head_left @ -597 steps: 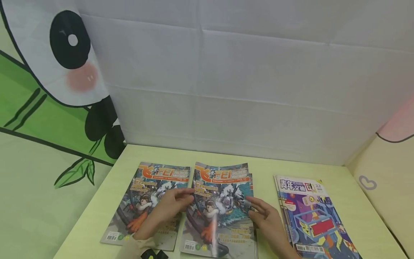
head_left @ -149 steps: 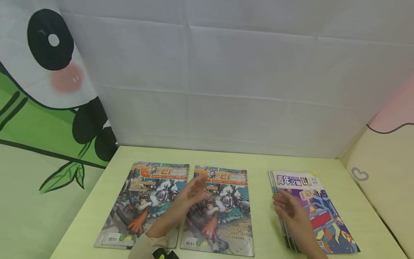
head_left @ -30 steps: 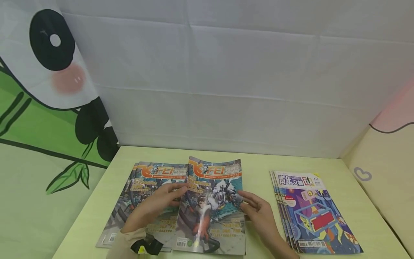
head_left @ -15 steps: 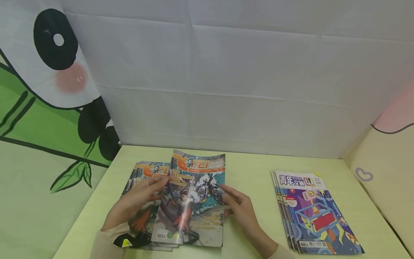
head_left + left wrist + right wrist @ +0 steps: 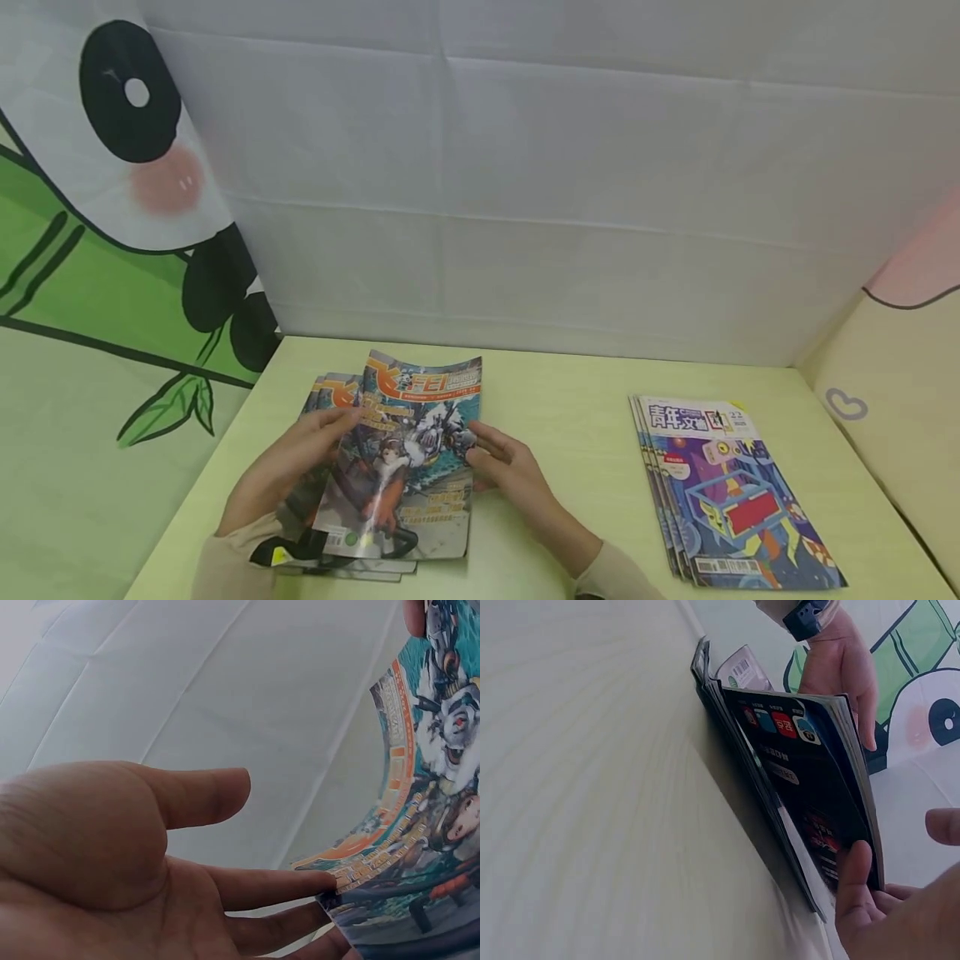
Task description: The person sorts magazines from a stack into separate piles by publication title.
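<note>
A comic magazine (image 5: pixel 420 450) with an orange title is held up and tilted between both hands, its top edge bowed. My left hand (image 5: pixel 296 454) holds its left edge with the fingertips; in the left wrist view the thumb (image 5: pixel 214 795) stands apart from the cover. My right hand (image 5: pixel 517 475) holds the right edge, and in the right wrist view one of its fingertips (image 5: pixel 855 862) presses the dark back cover (image 5: pixel 795 765). Beneath, partly hidden, lies a stack of matching magazines (image 5: pixel 341 387), overlapped by the held one in the head view.
A fanned stack of purple magazines (image 5: pixel 738 500) lies at the right of the pale yellow table (image 5: pixel 570 400). A white cloth wall (image 5: pixel 525 208) rises behind the table. A cartoon-printed panel (image 5: pixel 172 317) stands at the left.
Over the last second both hands have carried the magazine leftward, over the matching stack. Earlier, the left stack grew and a magazine lay in the middle spot. The purple stack stays at the right.
</note>
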Available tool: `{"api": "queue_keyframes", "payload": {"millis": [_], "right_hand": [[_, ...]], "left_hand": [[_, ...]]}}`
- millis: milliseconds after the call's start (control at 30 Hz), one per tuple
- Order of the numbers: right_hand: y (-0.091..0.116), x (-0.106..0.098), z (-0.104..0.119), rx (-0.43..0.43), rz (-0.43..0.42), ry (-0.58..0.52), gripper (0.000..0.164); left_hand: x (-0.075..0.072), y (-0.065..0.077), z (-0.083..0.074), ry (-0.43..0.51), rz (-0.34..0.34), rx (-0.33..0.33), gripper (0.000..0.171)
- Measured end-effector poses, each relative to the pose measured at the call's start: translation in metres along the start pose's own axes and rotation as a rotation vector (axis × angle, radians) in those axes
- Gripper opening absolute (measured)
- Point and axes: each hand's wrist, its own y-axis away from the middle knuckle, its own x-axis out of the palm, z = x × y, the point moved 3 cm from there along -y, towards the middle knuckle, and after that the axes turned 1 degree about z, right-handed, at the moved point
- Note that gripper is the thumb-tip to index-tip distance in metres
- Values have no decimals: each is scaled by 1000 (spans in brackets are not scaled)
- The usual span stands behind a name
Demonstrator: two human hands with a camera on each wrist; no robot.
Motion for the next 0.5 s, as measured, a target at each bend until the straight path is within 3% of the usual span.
{"api": "queue_keyframes", "payload": {"millis": [267, 500], "right_hand": [[-10, 10, -7, 36, 87, -46, 71], [-10, 21, -12, 45, 171, -37, 77]], "left_hand": [[-9, -1, 4, -65, -5, -18, 75], [-22, 7, 13, -156, -34, -56, 79]]}}
